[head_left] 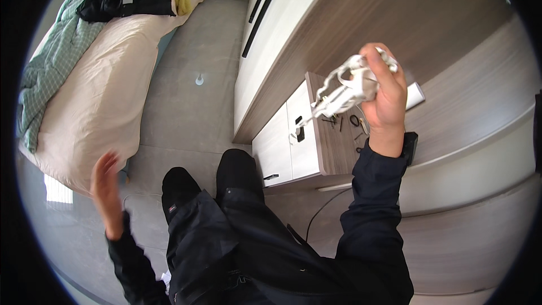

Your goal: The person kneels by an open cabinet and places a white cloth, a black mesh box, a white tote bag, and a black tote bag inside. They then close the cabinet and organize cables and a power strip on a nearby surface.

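White tangled cable bundle (350,87) is gripped aloft by the right hand (387,99); left hand (106,186) hangs open, empty; untangling seemingly needs both hands.

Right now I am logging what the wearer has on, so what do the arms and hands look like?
Both forearms are covered by long dark navy sleeves reaching the wrists. The left hand and right hand are bare: no gloves, rings or watch can be seen. No markings show on the sleeves.
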Action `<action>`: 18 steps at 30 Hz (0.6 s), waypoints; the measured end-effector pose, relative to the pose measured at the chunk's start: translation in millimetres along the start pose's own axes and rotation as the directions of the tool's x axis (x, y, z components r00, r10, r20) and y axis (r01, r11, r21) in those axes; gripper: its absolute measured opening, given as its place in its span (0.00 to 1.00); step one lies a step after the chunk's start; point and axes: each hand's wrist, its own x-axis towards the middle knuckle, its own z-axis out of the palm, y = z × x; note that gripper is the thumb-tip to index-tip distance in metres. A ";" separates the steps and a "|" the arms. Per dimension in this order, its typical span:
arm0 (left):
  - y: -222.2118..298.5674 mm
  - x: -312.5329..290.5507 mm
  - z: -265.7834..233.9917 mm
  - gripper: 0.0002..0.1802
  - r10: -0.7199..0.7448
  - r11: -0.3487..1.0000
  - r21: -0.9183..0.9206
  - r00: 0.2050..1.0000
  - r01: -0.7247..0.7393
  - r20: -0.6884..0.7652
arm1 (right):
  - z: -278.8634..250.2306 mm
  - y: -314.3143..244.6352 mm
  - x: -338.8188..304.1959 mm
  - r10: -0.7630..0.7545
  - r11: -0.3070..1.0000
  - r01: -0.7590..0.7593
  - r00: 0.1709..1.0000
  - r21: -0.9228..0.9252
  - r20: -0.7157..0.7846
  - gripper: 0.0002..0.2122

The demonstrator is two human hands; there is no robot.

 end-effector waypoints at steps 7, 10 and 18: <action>211.7 59.4 271.1 0.63 0.529 0.772 -0.628 0.647 -0.097 0.550 | 16.1 0.4 -19.1 0.192 0.967 -0.192 0.981 0.165 0.015 0.07; 232.6 33.3 317.2 0.55 0.387 0.461 -0.652 0.525 0.602 0.758 | 27.5 27.3 -36.9 0.221 0.947 -0.210 0.975 0.245 -0.016 0.08; 205.9 0.3 311.2 0.27 0.121 -0.318 -0.504 0.562 0.803 0.818 | 61.4 90.3 -110.5 -0.171 0.469 0.405 0.914 -0.785 0.369 0.12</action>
